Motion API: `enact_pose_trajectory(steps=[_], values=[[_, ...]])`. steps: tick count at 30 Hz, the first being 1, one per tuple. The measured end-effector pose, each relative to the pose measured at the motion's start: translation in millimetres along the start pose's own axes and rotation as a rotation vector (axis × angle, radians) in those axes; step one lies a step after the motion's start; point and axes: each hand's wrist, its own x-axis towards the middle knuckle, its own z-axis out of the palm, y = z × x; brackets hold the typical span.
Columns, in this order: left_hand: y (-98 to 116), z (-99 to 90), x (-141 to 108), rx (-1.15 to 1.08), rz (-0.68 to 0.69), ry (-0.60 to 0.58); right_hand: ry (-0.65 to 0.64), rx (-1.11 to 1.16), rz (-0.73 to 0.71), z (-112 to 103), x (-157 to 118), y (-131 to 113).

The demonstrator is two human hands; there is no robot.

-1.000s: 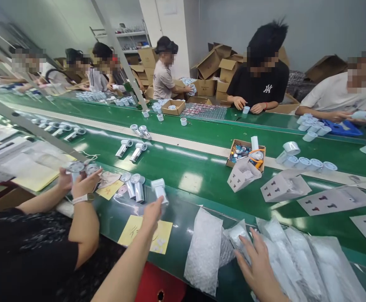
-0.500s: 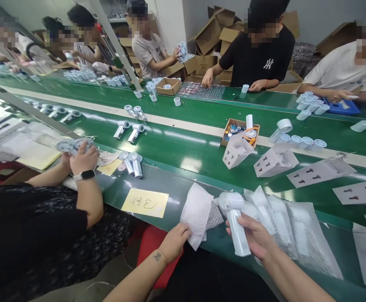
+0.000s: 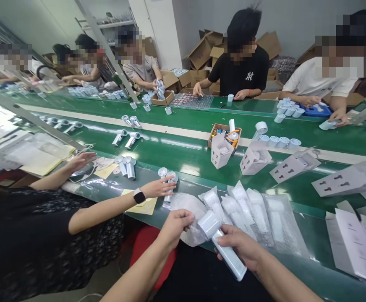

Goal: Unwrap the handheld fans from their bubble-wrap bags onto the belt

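In my right hand (image 3: 241,247) is the handle of a pale hair-dryer-shaped device (image 3: 230,253), its round head tilted up to the left. My left hand (image 3: 176,226) pinches the edge of a translucent bubble-wrap bag (image 3: 186,203). The device's head is at the bag's opening; how far it is inside, I cannot tell. Just beyond my hands lie several bagged devices (image 3: 258,214), side by side on the green bench. To the left, a co-worker's hand (image 3: 160,188) reaches over two unwrapped devices (image 3: 170,176).
Printed white boxes (image 3: 255,157) stand open along the far side of the bench. Behind them is a small carton of parts (image 3: 211,136). A yellow paper note (image 3: 148,206) lies under the co-worker's arm. More devices (image 3: 132,140) rest on the green belt, with people working across it.
My right hand has brought the device's head left to the bag, which my left hand has lifted. The co-worker's hand has moved right, and two devices now stand near the note.
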Motion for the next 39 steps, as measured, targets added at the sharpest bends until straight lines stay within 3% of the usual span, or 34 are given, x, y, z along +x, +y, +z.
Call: enact_pose_trajectory(steps=[2, 6, 8, 10, 12, 14, 15, 21, 23, 25, 27, 30, 31, 33, 35, 37, 39], values=[[5.7, 12.4, -7.7, 0.092, 0.156, 0.055, 0.029, -0.106, -0.043, -4.9, -12.5, -1.9], [12.7, 41.2, -25.6, 0.451, 0.767, 0.044, 0.040, -0.253, -0.160, -7.4, -29.0, -5.7], [13.3, 50.9, -28.6, 0.536, 0.955, -0.004, 0.058, -0.333, -0.214, -8.9, -34.3, -6.5], [14.1, 56.8, -25.3, 0.514, 0.887, 0.011, 0.083, -0.433, -0.305, -12.0, -40.3, -5.4], [16.8, 60.9, -18.5, 0.387, 0.627, 0.092, 0.065, -0.466, -0.373, -17.1, -47.2, -2.7], [21.7, 64.2, -12.3, 0.262, 0.420, 0.122, 0.005, -0.375, -0.341, -24.5, -52.7, 0.3], [24.7, 65.4, -10.5, 0.236, 0.391, 0.092, -0.020, -0.301, -0.302, -29.0, -54.2, 1.4], [39.4, 62.3, -17.5, 0.481, 0.683, -0.191, -0.083, -0.071, -0.155, -48.2, -54.6, -0.7], [38.9, 61.8, -27.3, 0.637, 0.897, -0.208, -0.023, -0.048, -0.154, -46.7, -56.0, -1.4], [35.0, 66.0, -41.0, 0.802, 1.107, -0.136, 0.053, -0.015, -0.175, -42.5, -57.6, -0.3], [29.0, 74.3, -55.1, 0.932, 1.220, -0.089, 0.094, 0.042, -0.197, -38.3, -57.8, 1.2], [21.6, 86.1, -65.7, 1.026, 1.284, -0.261, 0.260, 0.180, -0.207, -35.5, -56.2, 0.0], [20.7, 87.8, -64.5, 1.000, 1.285, -0.276, 0.332, 0.211, -0.228, -35.2, -56.2, -1.4], [22.3, 86.4, -55.4, 0.843, 1.164, -0.107, 0.411, 0.226, -0.286, -34.0, -58.2, -4.5], [26.6, 80.7, -41.2, 0.640, 0.942, 0.052, 0.353, 0.201, -0.317, -30.8, -62.4, -6.0], [29.1, 74.6, -27.7, 0.545, 0.783, -0.013, 0.289, 0.201, -0.282, -26.0, -66.2, -5.6], [25.6, 70.9, -18.3, 0.552, 0.795, -0.145, 0.293, 0.238, -0.227, -21.5, -67.2, -4.2]])
